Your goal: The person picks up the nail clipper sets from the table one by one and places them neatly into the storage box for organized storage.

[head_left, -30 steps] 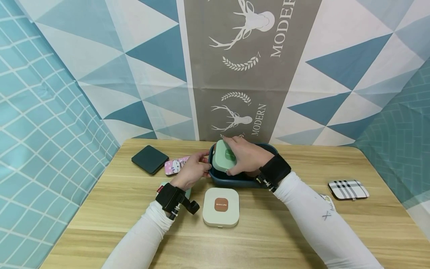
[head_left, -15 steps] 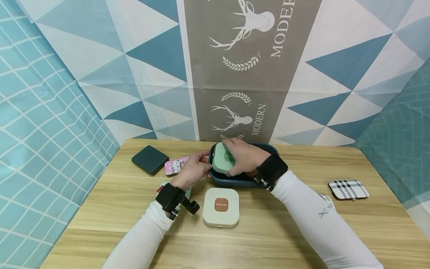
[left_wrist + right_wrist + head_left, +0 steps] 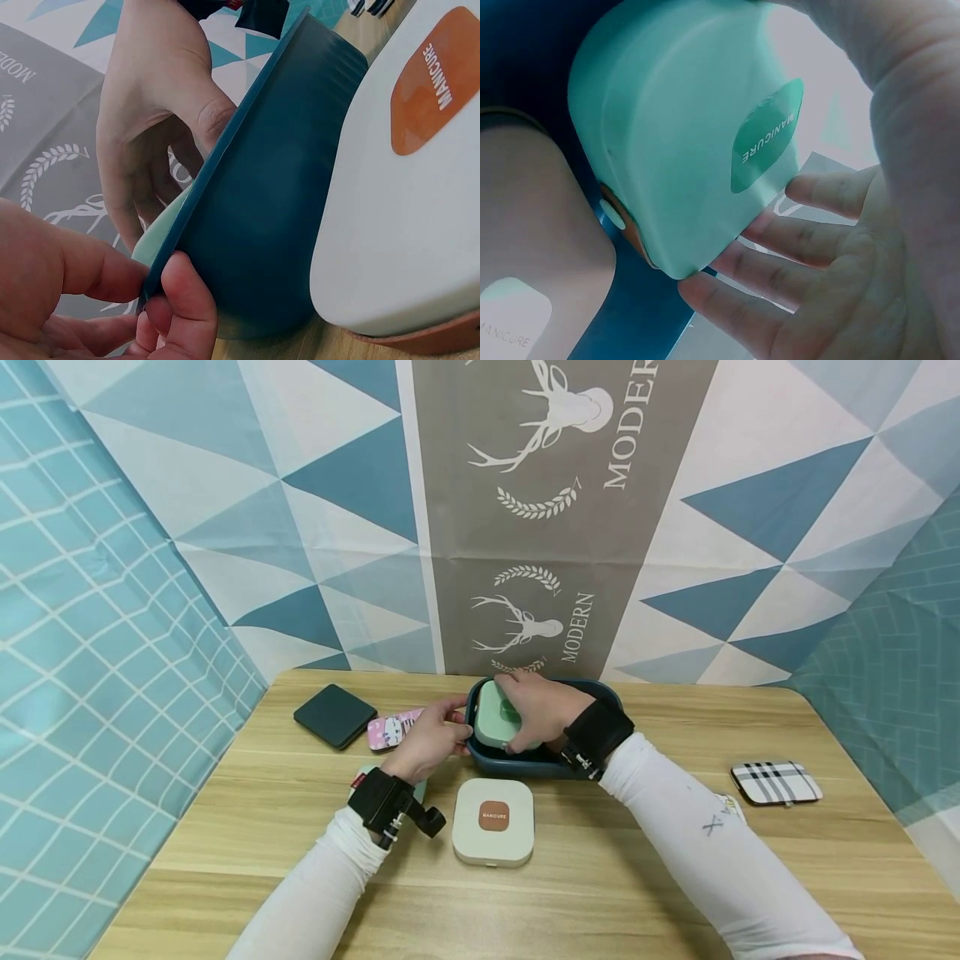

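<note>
A mint-green case labelled MANICURE [image 3: 491,718] lies at the left end of a dark blue plastic basin [image 3: 525,767]. Across that case my right hand [image 3: 551,708] holds it, thumb on the near side and fingers over the far edge. In the right wrist view, the green case [image 3: 667,127] sits beside a pinkish case [image 3: 547,210] with a pale label, apparently inside the basin. My left hand [image 3: 431,739] pinches the basin's left rim, thumb one side and fingers the other. Just in front stands a cream case [image 3: 492,847] with a brown MANICURE patch.
A dark flat case [image 3: 334,717] and a pink cartoon-print case [image 3: 386,732] lie left of the basin. A mint item [image 3: 420,790] is partly under my left wrist. Rightward lie a plaid case [image 3: 777,782] and a pale item [image 3: 731,807] partly behind my sleeve.
My right hand has lowered the green case slightly into the basin, and the case now lies flatter. My left hand has stayed on the rim.
</note>
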A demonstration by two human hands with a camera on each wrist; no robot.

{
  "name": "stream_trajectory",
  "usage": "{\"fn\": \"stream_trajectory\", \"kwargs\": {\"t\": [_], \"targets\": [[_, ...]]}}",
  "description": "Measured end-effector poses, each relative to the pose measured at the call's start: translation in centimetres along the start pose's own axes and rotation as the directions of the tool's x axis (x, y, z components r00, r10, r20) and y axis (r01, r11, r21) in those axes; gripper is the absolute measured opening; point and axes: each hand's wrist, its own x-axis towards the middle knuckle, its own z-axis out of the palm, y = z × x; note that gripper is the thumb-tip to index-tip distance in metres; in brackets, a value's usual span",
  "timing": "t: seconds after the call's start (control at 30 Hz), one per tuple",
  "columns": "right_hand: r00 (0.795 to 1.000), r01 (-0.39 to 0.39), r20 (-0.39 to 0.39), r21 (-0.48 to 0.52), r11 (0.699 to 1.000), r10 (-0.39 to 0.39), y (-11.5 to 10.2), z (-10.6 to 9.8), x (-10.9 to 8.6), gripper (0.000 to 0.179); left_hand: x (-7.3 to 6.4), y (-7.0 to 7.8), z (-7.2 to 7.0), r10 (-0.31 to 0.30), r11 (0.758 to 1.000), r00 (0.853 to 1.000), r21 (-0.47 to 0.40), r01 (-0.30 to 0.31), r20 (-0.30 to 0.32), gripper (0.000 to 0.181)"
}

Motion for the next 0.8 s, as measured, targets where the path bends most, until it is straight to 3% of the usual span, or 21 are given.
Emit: {"fn": "stream_trajectory", "kwargs": {"t": [0.53,0.8], "targets": [[0.994,-0.06,0.087,-0.031,0.998,0.062,-0.71,0.02,0.78,0.114,0.07,-0.05,0.01,-0.002,1.0,1.0,-0.006,0.002,-0.001,0.057],[0.992,-0.08,0.099,0.004,0.997,0.079,-0.9,0.08,1.03,0.114,0.06,0.05,0.12,0.0,1.0,1.0,-0.006,0.0,-0.006,0.058]]}}
